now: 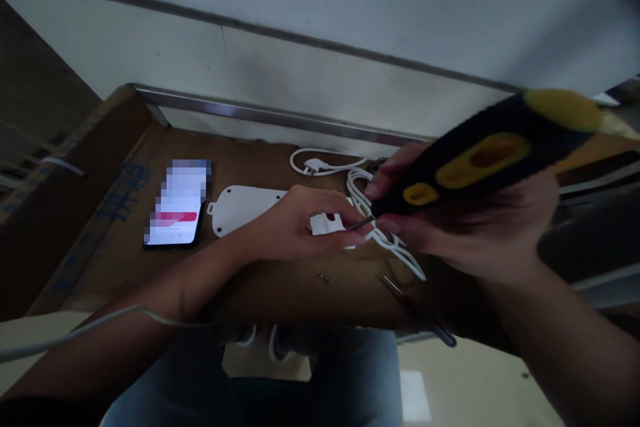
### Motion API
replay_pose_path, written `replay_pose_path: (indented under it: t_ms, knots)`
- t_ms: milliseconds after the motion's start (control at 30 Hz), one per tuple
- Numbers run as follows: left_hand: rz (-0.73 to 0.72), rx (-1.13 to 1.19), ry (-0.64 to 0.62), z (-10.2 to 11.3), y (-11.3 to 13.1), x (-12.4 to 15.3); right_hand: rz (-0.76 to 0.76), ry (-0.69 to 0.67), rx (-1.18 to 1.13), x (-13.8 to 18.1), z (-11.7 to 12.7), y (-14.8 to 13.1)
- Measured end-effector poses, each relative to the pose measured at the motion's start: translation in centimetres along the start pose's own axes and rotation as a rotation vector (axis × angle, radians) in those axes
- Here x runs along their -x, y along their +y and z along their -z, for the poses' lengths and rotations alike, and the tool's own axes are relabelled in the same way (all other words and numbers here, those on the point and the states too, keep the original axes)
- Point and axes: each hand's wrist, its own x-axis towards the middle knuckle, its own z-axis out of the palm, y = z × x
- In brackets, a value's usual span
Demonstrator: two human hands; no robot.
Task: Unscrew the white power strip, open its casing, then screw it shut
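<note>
My left hand [295,221] pinches a small white plastic part [320,224] between thumb and fingers, above the near side of a white power strip [247,205]. My right hand [517,230] is wrapped round a black and yellow power screwdriver [480,137], held at a slant with its bit pointing down and left. The bit's shaft [364,221] reaches my left fingertips; its very end is hidden there. Looped white cord [400,255] lies behind and below the right fingers. The strip's right end is mostly covered by my left hand.
A lit phone [177,203] lies at left on the cardboard surface [280,293]. Small screws [323,277] and a thin pointed metal tool [393,283] lie near the front edge. A white plug [315,165] rests at the back. A cardboard side wall [100,153] rises at left.
</note>
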Motion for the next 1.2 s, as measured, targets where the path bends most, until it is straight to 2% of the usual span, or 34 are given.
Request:
replay_pose_path:
  t_ms: [67,133,267,367,433,500,600,700,800,867,1200]
  knots:
    - [-0.024,0.01,-0.051,0.5,0.2,-0.1,-0.006,-0.025,-0.042,-0.2,0.1,-0.1]
    - [0.024,0.017,-0.059,0.6,0.3,-0.1,0.016,-0.075,-0.057,-0.2,0.2,0.0]
    - [0.073,0.054,0.046,0.0,-0.1,0.2,0.104,-0.173,0.01,-0.3,0.3,0.4]
    - [0.092,0.061,0.124,-0.7,-0.5,0.4,0.083,-0.142,0.1,-0.1,0.3,0.6]
    - [0.103,0.034,0.125,-0.7,-0.6,0.4,0.082,-0.119,0.183,0.1,0.4,0.5]
    - [0.057,-0.043,0.061,-0.3,-0.7,0.3,0.062,-0.111,0.233,0.4,0.6,0.3]
    - [0.045,-0.304,-0.112,0.7,-1.0,0.4,-0.011,-0.097,0.24,0.5,0.7,0.1]
    - [0.192,-0.612,-0.266,1.2,-1.7,0.7,-0.003,-0.1,0.152,0.2,0.6,-0.1]
    - [0.311,-0.751,-0.395,1.0,-2.3,0.8,0.019,-0.105,0.136,0.0,0.3,-0.2]
    - [0.325,-0.778,-0.422,0.7,-2.6,0.8,0.011,-0.104,0.155,-0.1,0.1,-0.3]
    - [0.286,-0.796,-0.39,0.6,-3.0,0.8,0.018,-0.098,0.078,-0.1,0.1,-0.5]
